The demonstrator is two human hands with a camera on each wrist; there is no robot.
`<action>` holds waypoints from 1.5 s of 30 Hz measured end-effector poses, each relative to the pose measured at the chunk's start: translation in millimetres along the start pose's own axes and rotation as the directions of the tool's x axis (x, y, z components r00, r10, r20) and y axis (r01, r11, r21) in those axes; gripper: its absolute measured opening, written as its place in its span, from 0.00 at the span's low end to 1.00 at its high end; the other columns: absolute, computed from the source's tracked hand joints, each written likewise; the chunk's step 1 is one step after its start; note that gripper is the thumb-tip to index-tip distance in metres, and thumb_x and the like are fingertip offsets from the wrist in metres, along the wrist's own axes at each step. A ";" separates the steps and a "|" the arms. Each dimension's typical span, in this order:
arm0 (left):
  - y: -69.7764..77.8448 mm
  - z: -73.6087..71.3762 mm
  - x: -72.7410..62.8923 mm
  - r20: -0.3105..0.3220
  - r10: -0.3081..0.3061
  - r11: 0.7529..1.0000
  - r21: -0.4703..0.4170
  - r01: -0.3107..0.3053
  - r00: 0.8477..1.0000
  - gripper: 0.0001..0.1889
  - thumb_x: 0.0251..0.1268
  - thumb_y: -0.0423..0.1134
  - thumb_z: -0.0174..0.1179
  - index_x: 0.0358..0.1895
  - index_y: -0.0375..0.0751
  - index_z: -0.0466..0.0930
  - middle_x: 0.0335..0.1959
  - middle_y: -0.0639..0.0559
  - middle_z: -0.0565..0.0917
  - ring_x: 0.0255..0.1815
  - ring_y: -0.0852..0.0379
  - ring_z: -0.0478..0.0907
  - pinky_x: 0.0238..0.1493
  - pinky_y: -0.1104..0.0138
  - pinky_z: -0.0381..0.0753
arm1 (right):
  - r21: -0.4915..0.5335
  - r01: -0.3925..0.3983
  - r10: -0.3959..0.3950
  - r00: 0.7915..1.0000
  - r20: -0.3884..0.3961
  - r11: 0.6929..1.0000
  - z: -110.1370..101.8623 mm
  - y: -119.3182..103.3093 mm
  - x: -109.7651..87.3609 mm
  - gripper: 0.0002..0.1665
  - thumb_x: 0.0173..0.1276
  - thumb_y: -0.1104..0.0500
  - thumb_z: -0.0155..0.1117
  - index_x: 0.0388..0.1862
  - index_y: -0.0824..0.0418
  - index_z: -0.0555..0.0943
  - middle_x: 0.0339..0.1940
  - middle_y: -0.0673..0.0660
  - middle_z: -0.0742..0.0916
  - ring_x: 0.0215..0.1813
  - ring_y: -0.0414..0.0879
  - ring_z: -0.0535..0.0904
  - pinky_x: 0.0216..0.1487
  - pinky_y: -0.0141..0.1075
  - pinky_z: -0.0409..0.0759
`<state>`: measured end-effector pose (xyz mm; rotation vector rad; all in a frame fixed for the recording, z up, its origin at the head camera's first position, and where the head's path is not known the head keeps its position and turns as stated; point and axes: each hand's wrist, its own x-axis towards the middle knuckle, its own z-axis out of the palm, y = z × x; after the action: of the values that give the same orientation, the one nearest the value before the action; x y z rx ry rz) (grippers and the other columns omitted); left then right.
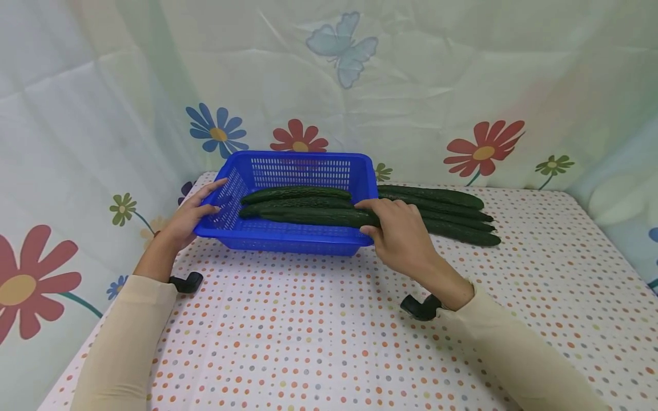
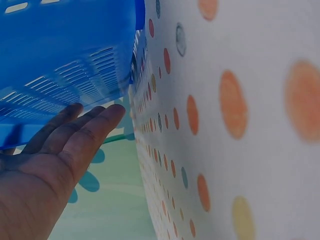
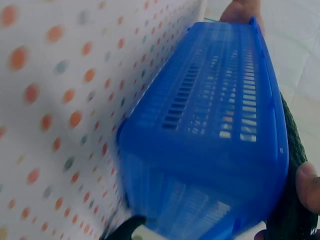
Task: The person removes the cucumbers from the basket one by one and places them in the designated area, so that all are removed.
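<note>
A blue plastic basket point(image 1: 288, 246) with slotted walls stands on the table. Two dark green cucumbers point(image 1: 295, 193) lie inside it. In front of them a third cucumber point(image 1: 313, 216) stretches over the basket, its right end in the grip of my right hand point(image 1: 406, 237) at the right rim. The right wrist view shows that thumb pressed on the cucumber point(image 3: 292, 200), just above the rim. My left hand point(image 1: 182, 220) holds the basket's left end, thumb over the rim. Its other fingers point(image 2: 85, 137) extend along the outer wall in the left wrist view.
Several more cucumbers point(image 1: 457, 225) lie side by side on the table right of the basket, partly hidden behind my right hand. A dotted cloth point(image 1: 288, 325) covers the table. A flowered curtain point(image 1: 411, 85) hangs close behind the basket.
</note>
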<state>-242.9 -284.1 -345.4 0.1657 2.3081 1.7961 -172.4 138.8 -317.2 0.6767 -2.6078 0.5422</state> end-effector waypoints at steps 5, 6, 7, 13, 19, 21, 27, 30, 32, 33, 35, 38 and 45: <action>0.1 -2.0 -0.9 0.003 -0.004 1.000 -0.006 0.004 1.000 0.33 0.75 0.34 0.42 0.78 0.68 0.50 0.82 0.44 0.38 0.78 0.29 0.50 0.63 0.40 0.67 | -0.012 -0.002 0.002 1.000 -0.012 1.000 -7.6 9.9 -12.0 0.22 0.68 0.58 0.65 0.60 0.57 0.78 0.53 0.60 0.86 0.49 0.58 0.79 0.52 0.55 0.73; 0.1 -2.5 -1.2 0.004 -0.003 1.000 -0.007 0.003 1.000 0.33 0.75 0.33 0.41 0.78 0.67 0.50 0.82 0.44 0.38 0.78 0.30 0.50 0.64 0.40 0.66 | -0.013 -0.003 0.003 1.000 -0.013 1.000 -8.7 11.1 -13.9 0.22 0.68 0.59 0.65 0.60 0.57 0.78 0.53 0.60 0.86 0.49 0.59 0.79 0.52 0.55 0.73; -0.2 -2.8 -1.5 0.005 -0.004 1.000 -0.010 0.004 1.000 0.34 0.75 0.33 0.41 0.78 0.67 0.49 0.82 0.44 0.38 0.78 0.29 0.50 0.64 0.40 0.66 | -0.015 -0.001 0.001 1.000 -0.016 1.000 -9.8 12.0 -15.7 0.21 0.68 0.59 0.65 0.60 0.57 0.78 0.53 0.60 0.86 0.49 0.59 0.79 0.51 0.55 0.73; -2.1 -3.2 -2.2 0.004 -0.015 1.000 -0.013 0.015 1.000 0.34 0.76 0.34 0.42 0.78 0.68 0.49 0.82 0.44 0.37 0.78 0.29 0.49 0.64 0.39 0.66 | -0.018 0.002 -0.003 1.000 -0.028 1.000 -13.9 17.7 -27.6 0.21 0.67 0.60 0.66 0.59 0.58 0.78 0.52 0.60 0.86 0.49 0.59 0.79 0.51 0.56 0.73; -3.3 -2.9 -1.5 -0.007 -0.015 1.000 0.003 0.015 1.000 0.33 0.76 0.35 0.42 0.78 0.69 0.49 0.82 0.45 0.37 0.78 0.29 0.49 0.63 0.39 0.66 | -0.013 0.005 -0.005 0.999 -0.040 1.000 -16.8 26.3 -37.7 0.22 0.67 0.61 0.66 0.59 0.60 0.78 0.50 0.62 0.86 0.48 0.60 0.79 0.53 0.60 0.72; -3.6 -3.0 -1.2 -0.006 -0.011 1.000 0.002 0.011 1.000 0.33 0.76 0.35 0.42 0.78 0.69 0.49 0.82 0.45 0.36 0.78 0.29 0.49 0.63 0.39 0.66 | -0.014 0.001 -0.002 0.999 -0.046 1.000 -18.5 29.0 -40.0 0.22 0.66 0.62 0.66 0.59 0.60 0.78 0.50 0.62 0.86 0.48 0.61 0.79 0.54 0.61 0.72; -3.2 -2.3 -1.2 -0.006 -0.008 1.000 0.000 0.008 1.000 0.33 0.76 0.34 0.42 0.78 0.69 0.49 0.82 0.45 0.36 0.78 0.29 0.49 0.63 0.39 0.66 | -0.014 -0.025 0.024 0.998 -0.058 1.000 -24.0 36.5 -47.0 0.22 0.65 0.63 0.67 0.59 0.62 0.78 0.50 0.64 0.86 0.44 0.61 0.79 0.54 0.61 0.72; -2.5 -1.5 -1.4 -0.008 -0.009 1.000 0.000 0.009 1.000 0.34 0.76 0.34 0.42 0.78 0.68 0.49 0.82 0.44 0.37 0.78 0.29 0.49 0.63 0.39 0.66 | -0.005 -0.032 0.032 0.998 -0.062 0.999 -27.3 40.3 -50.8 0.23 0.65 0.64 0.67 0.59 0.63 0.78 0.49 0.64 0.86 0.41 0.59 0.78 0.53 0.60 0.72; -1.9 -0.7 -1.1 -0.008 -0.008 1.000 -0.001 0.008 1.000 0.34 0.76 0.34 0.42 0.78 0.68 0.49 0.82 0.44 0.37 0.78 0.29 0.49 0.64 0.39 0.65 | -0.005 -0.037 0.036 0.997 -0.064 0.999 -29.4 43.5 -52.9 0.23 0.65 0.64 0.67 0.59 0.64 0.78 0.50 0.65 0.85 0.42 0.60 0.78 0.53 0.60 0.73; -1.6 -0.4 -0.9 -0.005 -0.006 1.000 -0.005 0.006 1.000 0.33 0.76 0.34 0.42 0.78 0.68 0.49 0.82 0.44 0.37 0.78 0.29 0.49 0.64 0.39 0.65 | -0.003 -0.041 0.041 0.997 -0.066 0.999 -30.6 45.1 -54.0 0.23 0.64 0.64 0.67 0.59 0.65 0.77 0.50 0.65 0.85 0.43 0.61 0.78 0.52 0.60 0.73; -1.1 0.3 -0.3 0.003 -0.005 1.000 -0.010 0.005 1.000 0.33 0.76 0.34 0.42 0.78 0.68 0.49 0.82 0.44 0.37 0.78 0.29 0.49 0.64 0.39 0.65 | 0.001 -0.052 0.052 0.996 -0.071 0.999 -32.6 48.8 -56.0 0.23 0.64 0.65 0.67 0.59 0.65 0.77 0.50 0.66 0.85 0.46 0.62 0.78 0.51 0.60 0.74; -1.0 0.9 0.8 0.017 -0.004 1.000 -0.019 0.004 1.000 0.33 0.76 0.34 0.42 0.78 0.68 0.49 0.82 0.44 0.37 0.78 0.29 0.49 0.64 0.39 0.66 | 0.002 -0.064 0.064 0.996 -0.068 0.998 -34.5 54.6 -58.7 0.24 0.64 0.65 0.67 0.59 0.65 0.77 0.45 0.65 0.85 0.39 0.58 0.77 0.45 0.56 0.75; -1.5 0.5 1.5 0.011 -0.003 1.000 -0.010 0.003 1.000 0.34 0.76 0.34 0.42 0.78 0.69 0.49 0.82 0.44 0.37 0.77 0.28 0.50 0.62 0.40 0.67 | 0.018 -0.108 0.109 0.994 -0.008 0.994 -38.1 66.1 -60.5 0.24 0.68 0.64 0.64 0.62 0.63 0.75 0.37 0.61 0.83 0.27 0.47 0.67 0.34 0.42 0.67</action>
<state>-244.1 -283.7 -347.1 0.1705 2.2906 1.8004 -148.0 232.3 -330.1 0.5387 -2.6453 0.6005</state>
